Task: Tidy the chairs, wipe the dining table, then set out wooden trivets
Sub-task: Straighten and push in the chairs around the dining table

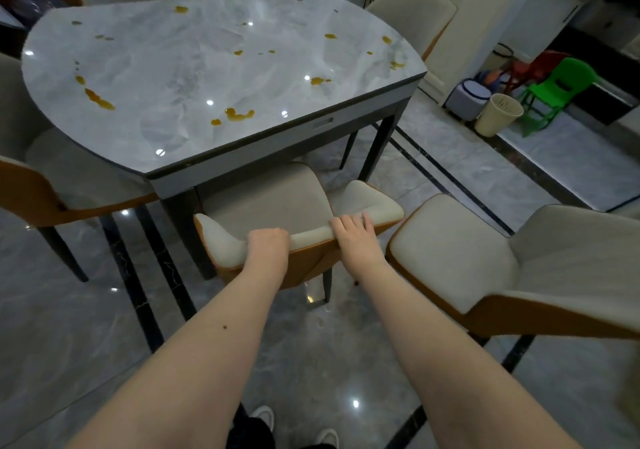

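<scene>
two hands on one chair back: left hand [268, 244] curled over the cream top rail, right hand [353, 232] laid over the same rail a little further along, fingers draped forward, both clamped on the near chair [277, 202], hands apart from each other

seat already partly tucked under the bench [194, 77], back sticking out toward the shoes

looks like the chair-tidying step, first of the three, and not finished: second chair [485, 261] off to the right sitting angled and clear of the bench edge, another chair [52, 178] at the left, more at the far side

bench top dotted all over with amber spills [239, 114], so wiping not yet begun; no cloth in sight, no wooden trivets in sight either

next move, at a guess: straight push forward, both hands even so the chair slides square between the bench legs, then over to the right-hand chair

watch for the back rail knocking the bench apron, and legs scraping on the glossy tiled floor [86, 344]
</scene>
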A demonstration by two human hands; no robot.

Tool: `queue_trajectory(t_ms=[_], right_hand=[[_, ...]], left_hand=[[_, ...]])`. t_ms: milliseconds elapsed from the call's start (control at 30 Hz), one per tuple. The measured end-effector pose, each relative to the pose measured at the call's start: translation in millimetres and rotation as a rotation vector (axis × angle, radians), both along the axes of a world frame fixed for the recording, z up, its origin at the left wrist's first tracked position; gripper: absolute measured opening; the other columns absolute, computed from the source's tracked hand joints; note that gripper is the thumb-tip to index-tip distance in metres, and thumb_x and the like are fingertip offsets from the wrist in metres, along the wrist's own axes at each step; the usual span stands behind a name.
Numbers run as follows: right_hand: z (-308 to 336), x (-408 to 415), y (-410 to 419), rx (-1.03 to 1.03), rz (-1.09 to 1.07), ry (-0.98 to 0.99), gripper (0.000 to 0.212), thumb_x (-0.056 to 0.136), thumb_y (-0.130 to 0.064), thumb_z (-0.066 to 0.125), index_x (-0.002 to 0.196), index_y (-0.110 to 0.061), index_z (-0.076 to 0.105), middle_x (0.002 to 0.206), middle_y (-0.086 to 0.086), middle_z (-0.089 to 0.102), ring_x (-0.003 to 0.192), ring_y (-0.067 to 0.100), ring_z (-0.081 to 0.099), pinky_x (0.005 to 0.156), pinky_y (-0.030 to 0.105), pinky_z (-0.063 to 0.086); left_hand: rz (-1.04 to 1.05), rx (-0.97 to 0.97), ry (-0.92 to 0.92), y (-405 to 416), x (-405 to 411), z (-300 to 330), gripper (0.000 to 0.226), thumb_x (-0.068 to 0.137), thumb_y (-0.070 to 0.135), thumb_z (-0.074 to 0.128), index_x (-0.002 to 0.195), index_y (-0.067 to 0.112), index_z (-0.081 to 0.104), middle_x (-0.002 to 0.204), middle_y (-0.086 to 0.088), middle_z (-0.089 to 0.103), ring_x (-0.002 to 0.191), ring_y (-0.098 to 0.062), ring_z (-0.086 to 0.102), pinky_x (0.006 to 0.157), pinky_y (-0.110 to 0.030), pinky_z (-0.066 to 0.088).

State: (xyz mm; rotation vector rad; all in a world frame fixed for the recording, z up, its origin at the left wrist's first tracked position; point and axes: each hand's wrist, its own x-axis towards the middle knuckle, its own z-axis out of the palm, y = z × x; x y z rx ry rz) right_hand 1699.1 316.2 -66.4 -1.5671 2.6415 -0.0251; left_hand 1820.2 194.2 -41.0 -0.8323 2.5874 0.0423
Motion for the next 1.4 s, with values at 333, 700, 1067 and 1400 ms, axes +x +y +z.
queue_trajectory(t_ms=[333,700,1067,1400], right_hand=[[25.3,-32.6,107.8,-0.017,-0.200,-0.017,0.069,0.087,0.002,0.050,0.149,-0.015,0.025,0.153,0.005,0.028,0.141,0.023,0.024,0.119,0.038,0.011],[35.6,-101.2,317.3,-0.069,-0.422,-0.047,0.072,0.086,-0.001,0.055,0.150,-0.015,0.024,0.156,0.006,0.024,0.142,0.023,0.024,0.118,0.038,0.015],[52.5,-156.7,503.7,-0.170,-0.633,0.058,0.066,0.084,-0.003,0.058,0.144,-0.015,0.034,0.146,0.004,0.038,0.134,0.023,0.035,0.114,0.035,0.020],[38.8,-235.6,588.6,-0.220,-0.754,0.016,0.071,0.085,0.000,0.059,0.147,-0.019,0.030,0.150,0.000,0.035,0.138,0.017,0.031,0.117,0.033,0.017]], left_hand=[[-0.212,-0.018,0.226,71.1,-64.5,24.9,0.045,0.085,0.020,0.065,0.124,0.015,0.044,0.112,-0.005,0.059,0.100,-0.023,0.059,0.080,-0.034,0.046],[-0.399,-0.023,0.246,260.3,-163.1,27.9,0.032,0.092,0.005,0.047,0.122,0.013,0.050,0.122,-0.007,0.058,0.114,-0.026,0.056,0.090,-0.034,0.045],[-0.593,0.148,0.332,450.3,-261.0,34.3,0.013,0.090,0.011,0.050,0.103,0.013,0.051,0.106,-0.008,0.060,0.095,-0.027,0.059,0.069,-0.031,0.039],[-0.575,0.255,0.432,538.2,-377.0,24.5,0.026,0.100,0.026,0.039,0.107,0.008,0.055,0.105,-0.013,0.063,0.094,-0.031,0.061,0.072,-0.036,0.045]])
